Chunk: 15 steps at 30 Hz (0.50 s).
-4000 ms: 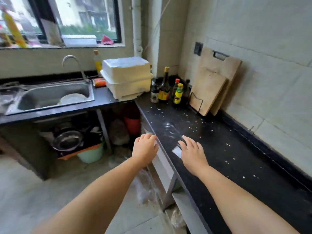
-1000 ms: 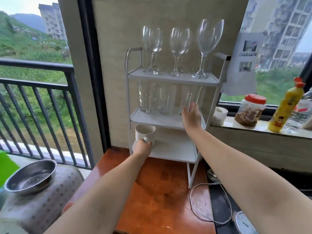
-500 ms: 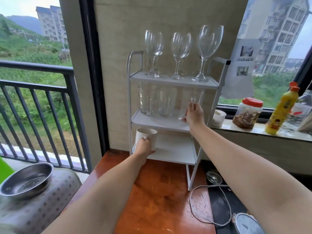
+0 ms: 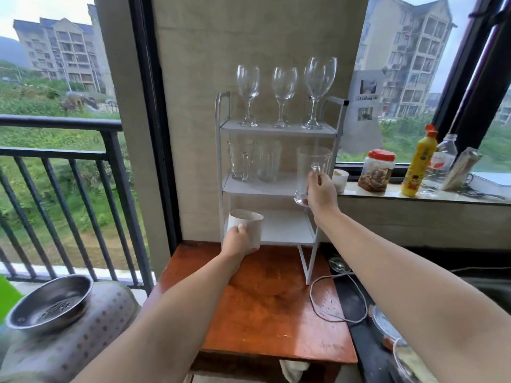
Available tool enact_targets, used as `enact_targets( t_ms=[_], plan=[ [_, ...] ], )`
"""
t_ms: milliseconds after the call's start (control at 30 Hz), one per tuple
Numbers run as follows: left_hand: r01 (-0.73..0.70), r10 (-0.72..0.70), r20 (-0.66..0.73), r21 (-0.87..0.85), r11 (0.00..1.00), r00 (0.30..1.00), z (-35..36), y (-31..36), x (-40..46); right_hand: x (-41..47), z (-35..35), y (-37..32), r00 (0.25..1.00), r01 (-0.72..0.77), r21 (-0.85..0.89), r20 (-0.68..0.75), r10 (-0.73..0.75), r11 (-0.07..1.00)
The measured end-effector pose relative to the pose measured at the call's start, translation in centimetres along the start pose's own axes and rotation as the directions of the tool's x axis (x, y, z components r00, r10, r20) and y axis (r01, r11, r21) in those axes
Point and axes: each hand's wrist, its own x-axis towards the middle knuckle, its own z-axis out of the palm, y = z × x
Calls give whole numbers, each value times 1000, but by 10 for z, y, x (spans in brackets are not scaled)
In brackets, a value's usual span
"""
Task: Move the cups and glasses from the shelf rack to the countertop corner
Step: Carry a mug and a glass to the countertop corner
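The left hand (image 4: 237,241) grips a white mug (image 4: 247,225) by the white shelf rack's (image 4: 279,131) bottom tier, above the wooden worktop (image 4: 276,313). The right hand (image 4: 322,193) holds a clear glass mug (image 4: 311,170) lifted off the middle tier. Two glass mugs (image 4: 254,161) sit there; three wine glasses (image 4: 283,95) stand on top. No label on the sill's yellow bottle (image 4: 419,161) is legible.

three wine glasses (image 4: 282,98), three glass mugs (image 4: 311,175), one white cup (image 4: 250,226), one rack (image 4: 279,131).

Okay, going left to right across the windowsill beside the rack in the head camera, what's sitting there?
Small white cup → red-lidded jar → yellow bottle → clear plastic bottle.
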Motion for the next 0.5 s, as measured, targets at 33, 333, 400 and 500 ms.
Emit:
enact_targets(
  t_ms=[33,333,400,500],
  plan=[
    [-9,9,11,4,1000,1000,-5,-3,-8,-9,-2,1,1000,17,6,-21,-16,1000],
    [150,-162,99,116,982,982,-34,-70,-97,-142,-39,42,978,-171,16,-121,172,985],
    [177,-194,120,144,974,974,-31,-82,-119,-168,-52,58,965,-228,3,-134,227,974],
    [182,-236,191,265,947,953,-25,-99,-149,-204,-77,82,936,-324,-32,-153,316,945]
  ],
)
